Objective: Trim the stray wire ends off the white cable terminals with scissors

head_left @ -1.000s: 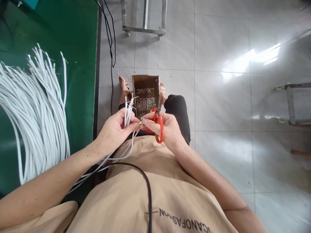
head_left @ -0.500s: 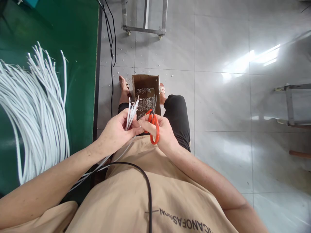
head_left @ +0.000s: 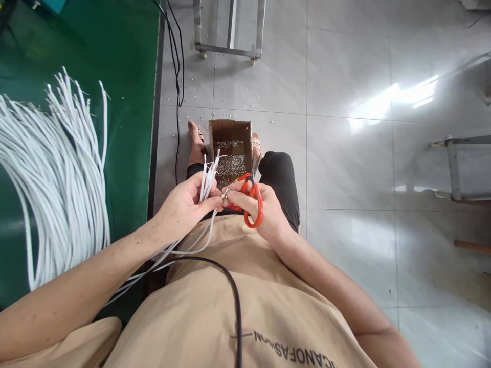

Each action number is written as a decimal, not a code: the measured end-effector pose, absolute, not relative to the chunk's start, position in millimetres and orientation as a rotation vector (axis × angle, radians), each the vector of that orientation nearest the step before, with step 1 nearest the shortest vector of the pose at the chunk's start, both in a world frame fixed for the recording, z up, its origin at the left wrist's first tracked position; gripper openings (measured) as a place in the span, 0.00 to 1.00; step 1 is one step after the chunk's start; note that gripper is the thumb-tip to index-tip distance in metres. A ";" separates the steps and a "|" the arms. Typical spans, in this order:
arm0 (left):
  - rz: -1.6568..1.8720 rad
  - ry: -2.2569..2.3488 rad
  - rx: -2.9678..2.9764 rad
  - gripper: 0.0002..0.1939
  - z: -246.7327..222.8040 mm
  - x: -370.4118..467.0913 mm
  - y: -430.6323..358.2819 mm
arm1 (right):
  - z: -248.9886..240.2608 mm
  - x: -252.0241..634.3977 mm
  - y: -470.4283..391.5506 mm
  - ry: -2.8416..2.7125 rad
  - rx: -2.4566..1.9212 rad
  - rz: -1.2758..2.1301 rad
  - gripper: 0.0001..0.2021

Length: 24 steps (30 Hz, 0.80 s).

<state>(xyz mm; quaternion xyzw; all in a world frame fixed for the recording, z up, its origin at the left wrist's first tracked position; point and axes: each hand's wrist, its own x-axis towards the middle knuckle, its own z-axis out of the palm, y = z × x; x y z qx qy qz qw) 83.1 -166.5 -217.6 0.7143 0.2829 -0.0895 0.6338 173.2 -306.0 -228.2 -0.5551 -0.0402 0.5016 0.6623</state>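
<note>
My left hand point(head_left: 187, 199) is closed around a small bunch of white cables point(head_left: 207, 179), their cut ends pointing up and away from me. Between its thumb and finger sits the end of a single white cable point(head_left: 224, 194), whose length loops down towards my lap. My right hand point(head_left: 264, 207) carries red-handled scissors point(head_left: 253, 204), the handles hooked over the fingers and the blades pointing away from me. Its thumb and forefinger are right beside that single cable end; whether they touch it is hard to tell.
A thick bundle of white cables point(head_left: 69, 189) lies on the green table point(head_left: 126, 46) at left. Between my feet stands a cardboard box point(head_left: 230, 130) with small clippings inside. Scraps dot the floor. A black cord point(head_left: 226, 276) crosses my shirt; a wheeled metal frame point(head_left: 230, 50) stands ahead.
My right hand with the scissors has shifted slightly right. One cable end now shows between my fingertips, and its length bows out below my left hand.
</note>
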 end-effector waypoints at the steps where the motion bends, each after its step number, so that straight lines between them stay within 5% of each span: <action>1: -0.203 0.646 1.665 0.09 -216.2 83.7 -167.1 | -229.5 172.4 -305.4 -0.089 -1.285 1.115 0.06; 12: -0.088 0.755 1.895 0.12 -210.0 86.0 -161.8 | -230.1 148.7 -311.6 -0.307 -1.604 0.770 0.03; 24: -0.125 0.749 1.688 0.15 -212.5 85.1 -162.2 | -236.5 169.3 -304.7 -0.167 -1.478 0.897 0.12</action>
